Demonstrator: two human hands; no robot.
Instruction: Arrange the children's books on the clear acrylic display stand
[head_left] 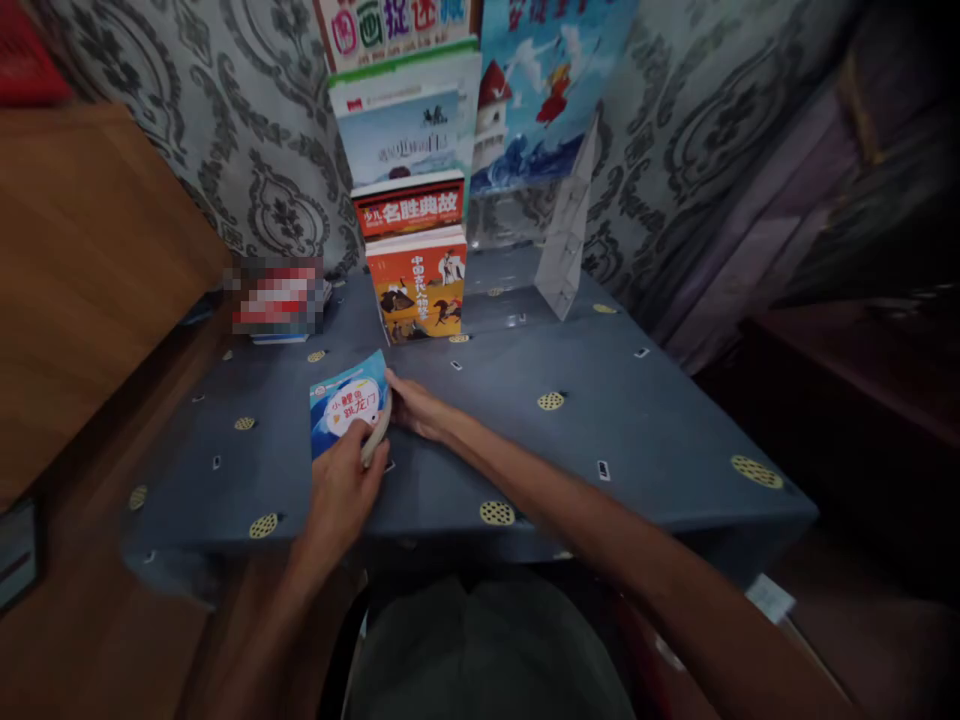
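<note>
A small blue picture book (327, 402) with a white oval and red Chinese lettering on its cover is held just above the front left part of the table. Around its lower edge my left hand (343, 478) is closed, thumb on the cover. At the right-hand side of the book my right hand (418, 405) grips the page edges, its fingers partly hidden. The pages bulge a little between both hands. Behind them stands an orange book (420, 290), upright in a clear display rack (562, 235).
More books stand in tiers on the rack, among them a red one (409, 208), a pale blue one (405, 140) and a large blue one (540, 100). A blurred stack of books (279, 300) lies at the back left. The patterned tablecloth (555, 450) covers the table; a wooden panel (97, 280) stands left.
</note>
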